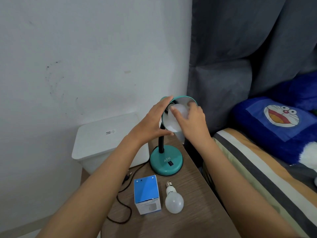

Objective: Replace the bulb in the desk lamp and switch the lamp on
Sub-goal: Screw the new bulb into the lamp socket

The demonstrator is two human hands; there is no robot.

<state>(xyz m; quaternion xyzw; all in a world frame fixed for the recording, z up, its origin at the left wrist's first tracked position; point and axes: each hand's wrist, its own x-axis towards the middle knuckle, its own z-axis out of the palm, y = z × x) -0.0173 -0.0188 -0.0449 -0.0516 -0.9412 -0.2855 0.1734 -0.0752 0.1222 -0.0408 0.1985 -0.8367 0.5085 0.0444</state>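
A teal desk lamp stands on a wooden bedside table (197, 194), its round base (166, 162) carrying a black switch (170, 163). My left hand (154, 121) cups the outside of the tilted teal shade (184, 99). Inside the shade sits a white bulb (179, 111), and my right hand (192, 121) has its fingers wrapped around it. The lamp is not lit. A second white bulb (174, 200) lies loose on the table in front of the base, screw cap pointing away from me. Beside it stands a blue and white bulb box (147, 194).
The lamp's dark cord (123, 203) loops over the table's left part, its plug (127, 176) lying unplugged. A white lidded bin (109, 140) stands left of the table against the wall. A bed with striped sheet (257, 169) and blue cushion (281, 124) is on the right.
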